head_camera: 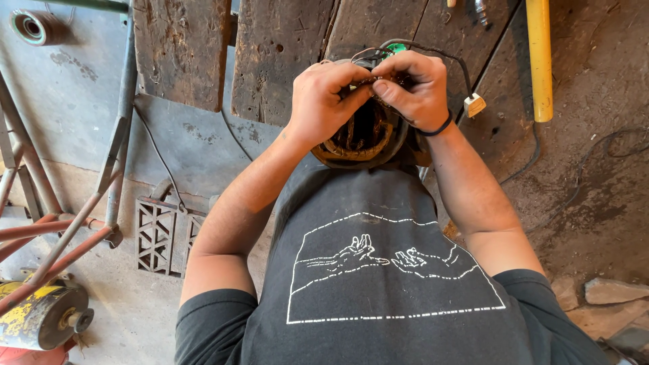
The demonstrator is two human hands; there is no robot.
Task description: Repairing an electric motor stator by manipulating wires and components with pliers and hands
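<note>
A round motor stator (pixel 365 138) with copper windings rests against my stomach at the edge of a worn wooden bench (pixel 284 47). My left hand (pixel 324 98) and my right hand (pixel 412 84) meet over its far rim, fingers pinched together on the wires there. A black cable (pixel 460 64) runs from the stator to a small white plug (pixel 474 105) lying on the bench. My right wrist wears a black band. What the fingertips pinch is mostly hidden.
A yellow pipe (pixel 539 61) lies on the right. A metal frame of rusty tubes (pixel 101 182) stands at the left, with a yellow motor (pixel 40 314) below it and a perforated brick (pixel 159 236) on the floor. Stones (pixel 612 290) lie at lower right.
</note>
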